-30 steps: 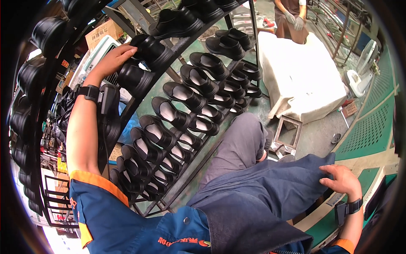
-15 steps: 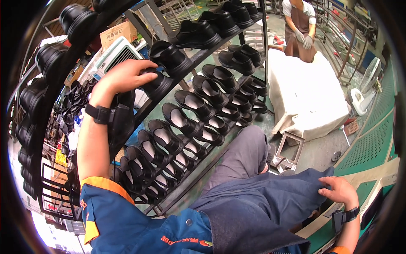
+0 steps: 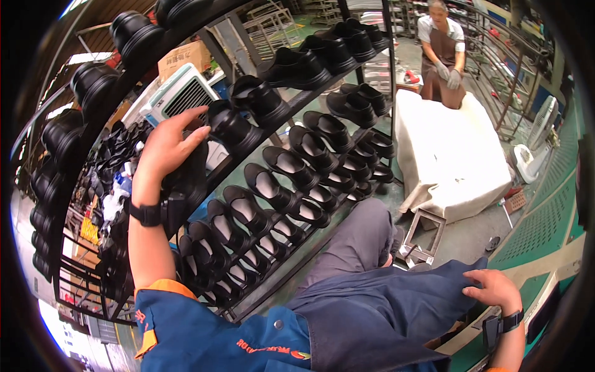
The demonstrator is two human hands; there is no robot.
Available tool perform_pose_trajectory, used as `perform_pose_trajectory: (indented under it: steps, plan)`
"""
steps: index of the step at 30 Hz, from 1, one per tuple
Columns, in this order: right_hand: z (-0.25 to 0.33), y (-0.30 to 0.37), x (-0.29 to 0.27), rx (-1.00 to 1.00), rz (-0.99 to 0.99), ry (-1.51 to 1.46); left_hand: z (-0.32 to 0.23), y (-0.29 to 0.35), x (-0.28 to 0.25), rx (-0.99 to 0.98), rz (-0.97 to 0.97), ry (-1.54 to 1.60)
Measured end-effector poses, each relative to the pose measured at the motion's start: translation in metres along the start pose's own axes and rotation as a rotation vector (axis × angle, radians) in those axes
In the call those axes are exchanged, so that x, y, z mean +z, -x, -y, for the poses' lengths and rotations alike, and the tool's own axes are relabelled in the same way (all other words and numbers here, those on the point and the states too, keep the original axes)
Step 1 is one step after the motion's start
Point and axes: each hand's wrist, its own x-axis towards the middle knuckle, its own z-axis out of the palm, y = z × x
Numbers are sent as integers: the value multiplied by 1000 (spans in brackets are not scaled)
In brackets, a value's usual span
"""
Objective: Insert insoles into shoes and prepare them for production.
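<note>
My left hand (image 3: 168,147) is raised at the upper level of a dark metal shoe rack (image 3: 282,118). Its thumb and forefinger are spread, with the tips at the near end of a black shoe (image 3: 232,127) that stands on the rack. Below the palm is another dark shoe (image 3: 189,177), partly covered by the hand and wrist. At the lower right my right hand (image 3: 498,290) has its fingers apart beside the edge of my dark blue apron (image 3: 384,291), over the bench edge. Nothing shows in its grasp.
Several black shoes with pale insoles (image 3: 266,185) fill the lower tiers. More shoes line a rack (image 3: 65,133) at the left. A white-covered table (image 3: 449,155) stands ahead, with a gloved person (image 3: 443,46) behind it. A metal frame (image 3: 424,232), a fan (image 3: 536,136) and a green bench (image 3: 539,198) are rightward.
The view has shifted, with the rack lower and further right in it. My left hand has drawn back leftward from over the shoe to its near end. My right hand stays by the apron.
</note>
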Motion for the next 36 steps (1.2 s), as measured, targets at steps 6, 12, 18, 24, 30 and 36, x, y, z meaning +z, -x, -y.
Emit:
perform_pose_trajectory:
  steps: [6, 12, 18, 24, 30, 36]
  plan:
    - [-7, -1, 3, -10, -42, -24, 25, 69, 11, -26, -336, -273]
    - [-6, -6, 2, 8, -22, -18, 36, 82, 60, 8, -532, -147]
    - [-2, -2, 4, -16, -29, 19, 31, 55, 75, 5, -671, -129]
    - [-27, 10, 15, 21, -23, 58, -10, 39, 89, 236, -759, -264]
    - [-20, -10, 5, 28, 99, 109, -72, 56, 75, 483, -623, -58]
    - [-15, -14, 13, -11, 122, 144, -155, -20, 123, 707, -384, 243]
